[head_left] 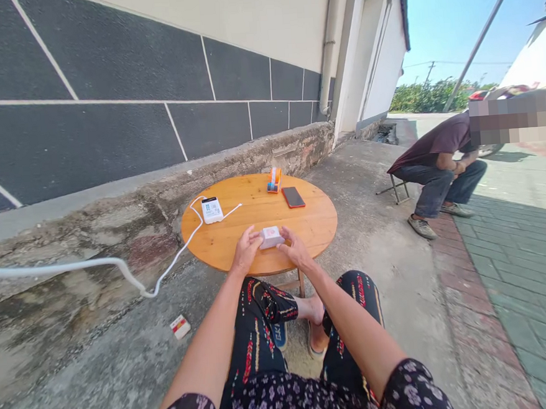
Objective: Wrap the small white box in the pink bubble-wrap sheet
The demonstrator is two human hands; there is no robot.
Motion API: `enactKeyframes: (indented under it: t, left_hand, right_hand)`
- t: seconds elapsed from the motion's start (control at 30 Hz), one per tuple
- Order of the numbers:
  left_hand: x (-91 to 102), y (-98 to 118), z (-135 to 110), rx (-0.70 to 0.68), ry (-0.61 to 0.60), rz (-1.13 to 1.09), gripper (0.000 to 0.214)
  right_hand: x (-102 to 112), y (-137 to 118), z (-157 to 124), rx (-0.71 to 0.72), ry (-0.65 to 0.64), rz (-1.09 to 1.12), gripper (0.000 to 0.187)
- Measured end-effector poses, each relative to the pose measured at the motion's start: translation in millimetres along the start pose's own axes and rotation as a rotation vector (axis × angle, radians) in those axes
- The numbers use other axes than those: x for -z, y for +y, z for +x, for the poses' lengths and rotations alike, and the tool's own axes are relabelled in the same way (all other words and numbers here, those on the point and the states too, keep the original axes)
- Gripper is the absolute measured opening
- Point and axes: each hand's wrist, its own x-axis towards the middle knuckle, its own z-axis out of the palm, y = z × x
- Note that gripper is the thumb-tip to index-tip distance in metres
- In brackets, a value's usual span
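A small thick white stack with a red print on top, which looks like a deck of playing cards [271, 234], is at the near edge of the round wooden table. My left hand [247, 248] grips its left end, fingers bent against the side. At the right end, my right hand [294, 246] holds it with thumb and fingers. The stack lies flat, print facing up. Beyond my hands on the tabletop is a black-screened phone [293, 197] with a red edge. An orange tape dispenser [274, 180] stands beside it.
On the left of the wooden table [229, 248] sits a white device [212, 210] with a white cable [183, 251] trailing off left. A small red-and-white box [180, 327] lies on the concrete. A tiled wall runs behind; a seated person [437, 149] is at right.
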Motion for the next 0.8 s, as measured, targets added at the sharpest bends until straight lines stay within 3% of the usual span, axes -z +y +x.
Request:
enactKeyframes:
  t: [0.13,0.4,0.6,0.8]
  left_hand:
    - [-2.5,0,4,0.046,0.021,-0.027,0.047]
    - [-7.4,1,10,0.098,0.043,-0.045,0.043]
    - [-6.6,6,13,0.121,0.025,-0.055,0.037]
    - [-5.4,7,17,0.153,-0.012,-0.061,0.036]
  right_hand:
    - [1,-1,-3,0.026,-0.003,-0.005,0.053]
    - [11,-5,-6,0.060,-0.081,-0.001,0.053]
    - [11,-5,-8,0.037,-0.026,-0.058,0.026]
    - [8,-6,-11,0.045,-0.021,-0.115,0.022]
